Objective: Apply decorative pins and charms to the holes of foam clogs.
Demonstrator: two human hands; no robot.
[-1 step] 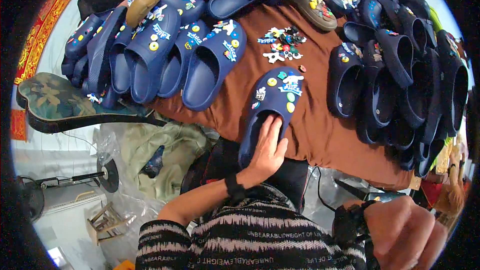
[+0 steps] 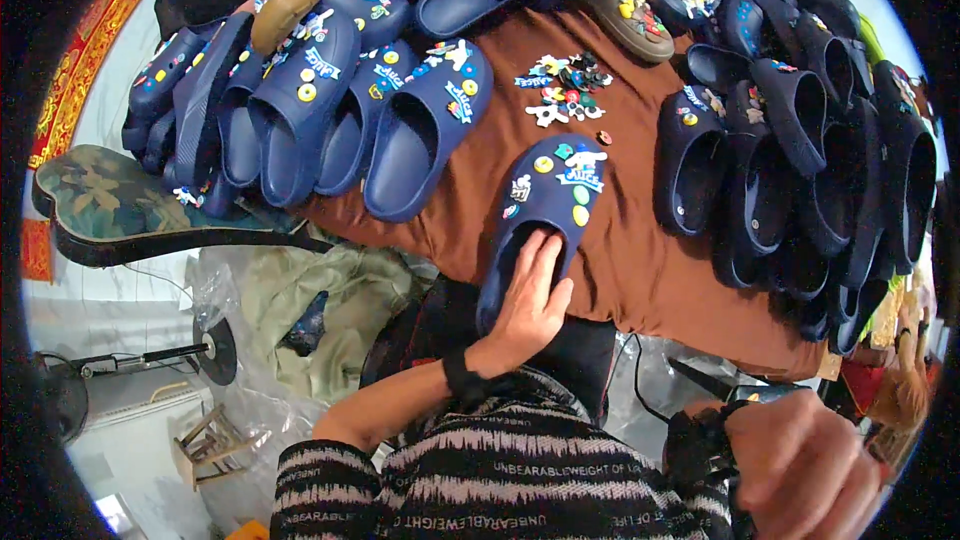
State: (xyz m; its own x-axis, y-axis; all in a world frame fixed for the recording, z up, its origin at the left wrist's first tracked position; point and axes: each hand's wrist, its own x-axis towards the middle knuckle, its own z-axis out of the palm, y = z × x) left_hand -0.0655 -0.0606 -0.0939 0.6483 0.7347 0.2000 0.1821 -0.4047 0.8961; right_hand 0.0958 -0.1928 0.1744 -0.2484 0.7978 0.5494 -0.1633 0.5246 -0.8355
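Observation:
A dark blue slip-on clog (image 2: 548,202) with colourful shoe charms on its upper lies at the front of a brown cloth (image 2: 625,270), toe pointing away from me. My left hand (image 2: 520,315) holds it, two fingers reaching in through the opening with their tips hidden under the upper. The thumb rests by the clog's right rim. At the lower right my right hand (image 2: 805,465) is raised close to the camera, fingers curled closed; whatever they hold is hidden. Beyond the clog's toe lies a small pile of loose charms (image 2: 568,88), and a single reddish charm (image 2: 604,138) sits nearer.
Several decorated blue clogs (image 2: 420,140) crowd the left and back, with a brown clog (image 2: 283,5) on top. More dark clogs (image 2: 695,170) are stacked at the right. A patterned padded board (image 2: 150,205) juts out left. Below stand a fan (image 2: 215,350) and a small wooden stool (image 2: 208,445).
My right hand has shifted slightly left. My left hand moves barely at all, and the clog stays in place.

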